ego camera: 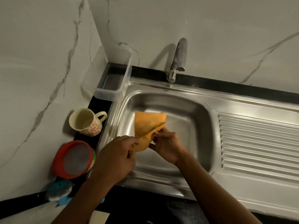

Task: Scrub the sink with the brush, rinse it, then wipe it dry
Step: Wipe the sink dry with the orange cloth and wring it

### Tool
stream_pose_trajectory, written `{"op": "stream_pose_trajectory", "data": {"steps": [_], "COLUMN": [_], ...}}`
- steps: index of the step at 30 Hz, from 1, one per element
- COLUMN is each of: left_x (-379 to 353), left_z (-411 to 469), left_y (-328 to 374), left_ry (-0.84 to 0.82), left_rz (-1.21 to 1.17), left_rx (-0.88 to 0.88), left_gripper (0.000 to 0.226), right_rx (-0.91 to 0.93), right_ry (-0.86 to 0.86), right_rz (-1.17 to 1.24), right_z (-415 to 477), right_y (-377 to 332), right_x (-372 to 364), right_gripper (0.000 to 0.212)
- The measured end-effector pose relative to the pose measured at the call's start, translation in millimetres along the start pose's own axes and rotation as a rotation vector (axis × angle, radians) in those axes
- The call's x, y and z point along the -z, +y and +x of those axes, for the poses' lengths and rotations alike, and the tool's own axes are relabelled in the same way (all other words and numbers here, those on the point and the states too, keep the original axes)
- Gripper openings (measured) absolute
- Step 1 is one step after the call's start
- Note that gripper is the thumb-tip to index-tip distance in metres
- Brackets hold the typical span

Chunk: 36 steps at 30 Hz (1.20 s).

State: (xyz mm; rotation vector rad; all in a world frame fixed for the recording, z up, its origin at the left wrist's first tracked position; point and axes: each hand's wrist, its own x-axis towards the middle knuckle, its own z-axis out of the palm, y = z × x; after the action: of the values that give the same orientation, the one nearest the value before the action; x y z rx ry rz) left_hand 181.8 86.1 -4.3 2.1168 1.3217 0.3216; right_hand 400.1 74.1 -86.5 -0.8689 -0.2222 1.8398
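Both hands hold an orange cloth (146, 126) over the basin of the steel sink (191, 113). My left hand (116, 156) pinches the cloth's lower left edge above the sink's front left corner. My right hand (166, 146) grips the cloth's folded right edge, palm turned up. The cloth hangs partly folded, its top corners spread above the basin floor. The tap (178, 59) stands behind the basin with no water running. A blue and grey scrubbing item (59, 190) lies on the counter at the lower left, blurred.
A cream mug with red flowers (85, 122) and a red-rimmed container (74, 159) stand on the black counter left of the sink. A clear plastic box (111, 73) sits in the back corner. The ribbed drainboard (258, 143) stretches right. Marble walls close the left and back.
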Motion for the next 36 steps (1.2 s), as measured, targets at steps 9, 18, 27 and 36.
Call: {"op": "stream_pose_trajectory", "data": {"steps": [9, 18, 27, 36], "left_x": [0.6, -6.4, 1.0, 19.9], "left_z": [-24.4, -10.0, 3.1, -6.7], "left_y": [43.2, 85.0, 102.1, 100.9], "left_ry": [0.11, 0.159, 0.172, 0.263], "left_rz": [-0.023, -0.24, -0.416, -0.586], "left_rx": [0.054, 0.04, 0.044, 0.119], "left_gripper": [0.037, 0.045, 0.007, 0.019], "right_rx": [-0.016, 0.101, 0.232, 0.218], "right_ry": [0.147, 0.131, -0.072, -0.034], "right_rz": [-0.179, -0.554, -0.457, -0.474], "right_z": [-72.2, -115.1, -145.8, -142.6], "right_y": [-34.2, -77.8, -109.3, -122.4], "right_x": [2.4, -14.0, -16.9, -16.3], "right_gripper": [0.067, 0.055, 0.046, 0.06]}}
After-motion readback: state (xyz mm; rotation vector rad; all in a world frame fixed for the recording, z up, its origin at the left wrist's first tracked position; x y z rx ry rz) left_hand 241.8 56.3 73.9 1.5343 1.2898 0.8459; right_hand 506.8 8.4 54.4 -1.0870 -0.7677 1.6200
